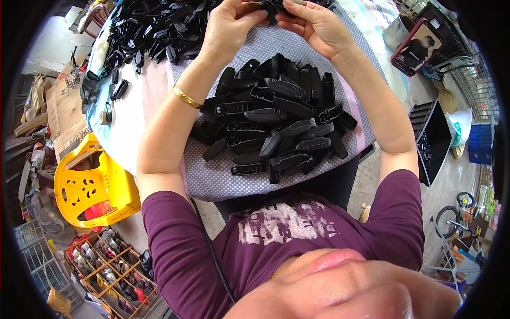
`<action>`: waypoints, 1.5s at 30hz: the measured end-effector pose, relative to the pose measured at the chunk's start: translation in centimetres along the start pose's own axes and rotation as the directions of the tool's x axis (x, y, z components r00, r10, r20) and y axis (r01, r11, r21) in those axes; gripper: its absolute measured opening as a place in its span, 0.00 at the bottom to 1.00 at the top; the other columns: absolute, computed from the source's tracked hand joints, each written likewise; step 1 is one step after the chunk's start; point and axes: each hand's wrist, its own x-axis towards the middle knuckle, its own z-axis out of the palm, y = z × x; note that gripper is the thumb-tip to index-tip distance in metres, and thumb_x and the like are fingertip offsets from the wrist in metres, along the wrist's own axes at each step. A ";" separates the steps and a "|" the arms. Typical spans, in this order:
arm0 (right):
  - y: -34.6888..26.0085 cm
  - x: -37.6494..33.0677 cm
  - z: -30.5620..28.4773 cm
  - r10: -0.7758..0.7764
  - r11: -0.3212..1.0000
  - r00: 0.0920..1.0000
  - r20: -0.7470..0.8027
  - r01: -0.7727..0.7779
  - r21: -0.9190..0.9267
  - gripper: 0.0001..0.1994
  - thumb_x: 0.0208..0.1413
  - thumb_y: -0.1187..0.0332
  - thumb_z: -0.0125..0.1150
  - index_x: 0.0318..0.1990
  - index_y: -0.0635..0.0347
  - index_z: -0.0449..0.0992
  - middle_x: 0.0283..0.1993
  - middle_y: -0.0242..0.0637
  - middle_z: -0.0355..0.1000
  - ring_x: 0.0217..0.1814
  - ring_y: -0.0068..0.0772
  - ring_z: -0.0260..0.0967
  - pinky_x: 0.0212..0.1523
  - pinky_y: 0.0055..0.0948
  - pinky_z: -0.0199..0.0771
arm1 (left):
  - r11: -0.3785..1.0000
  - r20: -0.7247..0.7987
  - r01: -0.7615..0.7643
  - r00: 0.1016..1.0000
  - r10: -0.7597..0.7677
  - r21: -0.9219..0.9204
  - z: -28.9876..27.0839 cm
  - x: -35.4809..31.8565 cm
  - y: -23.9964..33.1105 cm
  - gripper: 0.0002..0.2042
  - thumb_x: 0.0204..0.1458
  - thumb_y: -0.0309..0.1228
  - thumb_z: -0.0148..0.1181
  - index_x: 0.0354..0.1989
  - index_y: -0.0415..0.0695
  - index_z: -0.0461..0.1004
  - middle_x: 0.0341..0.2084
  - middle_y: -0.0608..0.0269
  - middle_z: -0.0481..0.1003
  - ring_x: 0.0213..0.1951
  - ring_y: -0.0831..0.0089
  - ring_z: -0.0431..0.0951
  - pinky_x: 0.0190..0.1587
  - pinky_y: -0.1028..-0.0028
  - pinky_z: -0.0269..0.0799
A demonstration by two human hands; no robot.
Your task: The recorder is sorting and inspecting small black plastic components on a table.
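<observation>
Both arms reach to the far edge of the view. My left hand (228, 29), a gold bangle on its wrist, pinches a small black plastic part (273, 7) between thumb and fingers. From the other side my right hand (319, 26) grips the same part with thumb and fingers. The part is partly cut off by the top edge, so its exact kind does not show. Nearer to me lies a heap of long, rounded black plastic pieces (281, 114), some with open, slotted undersides. A larger heap of similar black pieces (159, 32) spreads at the far left.
A dotted grey cloth (212, 181) covers the table. A phone (418, 47) stands at the far right. Right of the table is a black crate (427, 141). A yellow plastic chair (95, 183) and a wooden shoe rack (114, 271) are at the left.
</observation>
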 end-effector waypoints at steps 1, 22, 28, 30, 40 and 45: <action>0.0 -0.1 0.3 -0.003 0.999 1.000 0.004 0.003 -0.038 0.08 0.66 0.68 0.63 0.46 0.63 0.80 0.38 0.37 0.80 0.38 0.32 0.81 0.42 0.31 0.86 | 1.000 -0.007 -0.003 1.000 0.003 0.011 -0.1 -0.1 -0.1 0.17 0.59 0.14 0.59 0.56 0.37 0.75 0.42 0.61 0.81 0.40 0.76 0.81 0.43 0.79 0.77; -1.0 -2.9 3.0 -0.083 0.679 0.986 0.141 0.160 -0.716 0.14 0.65 0.64 0.66 0.48 0.67 0.76 0.37 0.36 0.79 0.36 0.26 0.79 0.37 0.27 0.81 | 0.967 -0.044 0.077 0.995 -0.090 -0.245 1.0 -0.9 1.9 0.13 0.66 0.26 0.59 0.56 0.39 0.79 0.40 0.67 0.83 0.28 0.85 0.75 0.27 0.85 0.65; -0.4 -4.0 4.9 -0.289 0.576 0.911 0.293 0.410 -0.707 0.11 0.63 0.67 0.67 0.44 0.68 0.82 0.31 0.29 0.79 0.32 0.17 0.72 0.34 0.23 0.75 | 0.896 0.193 0.090 0.981 -0.005 -0.435 -5.4 1.4 -5.1 0.11 0.64 0.22 0.59 0.52 0.39 0.81 0.39 0.64 0.83 0.32 0.82 0.78 0.33 0.84 0.70; -0.8 -4.5 3.7 -0.333 0.403 0.897 0.289 0.413 -0.817 0.11 0.62 0.67 0.67 0.45 0.67 0.82 0.31 0.29 0.79 0.32 0.17 0.73 0.35 0.24 0.75 | 0.965 0.141 -0.011 0.989 0.050 -0.264 0.1 -1.0 2.0 0.10 0.64 0.21 0.58 0.51 0.39 0.82 0.40 0.64 0.83 0.34 0.83 0.78 0.35 0.84 0.71; -8.7 1.3 -9.6 -0.283 0.380 0.959 -0.025 0.088 -0.921 0.12 0.62 0.64 0.63 0.42 0.63 0.85 0.33 0.35 0.82 0.36 0.24 0.79 0.41 0.27 0.80 | 0.880 0.735 -0.313 0.676 -0.059 0.358 3.2 -2.2 7.9 0.19 0.60 0.36 0.67 0.59 0.45 0.80 0.39 0.58 0.83 0.38 0.75 0.83 0.49 0.74 0.80; -5.6 4.0 -9.3 -0.309 -0.114 0.874 0.375 0.358 -0.927 0.12 0.53 0.69 0.62 0.42 0.62 0.85 0.39 0.46 0.83 0.41 0.43 0.82 0.45 0.38 0.80 | 0.534 0.670 -0.587 0.741 0.051 0.608 4.4 2.8 2.9 0.14 0.56 0.29 0.66 0.50 0.41 0.81 0.35 0.59 0.82 0.35 0.69 0.80 0.39 0.70 0.78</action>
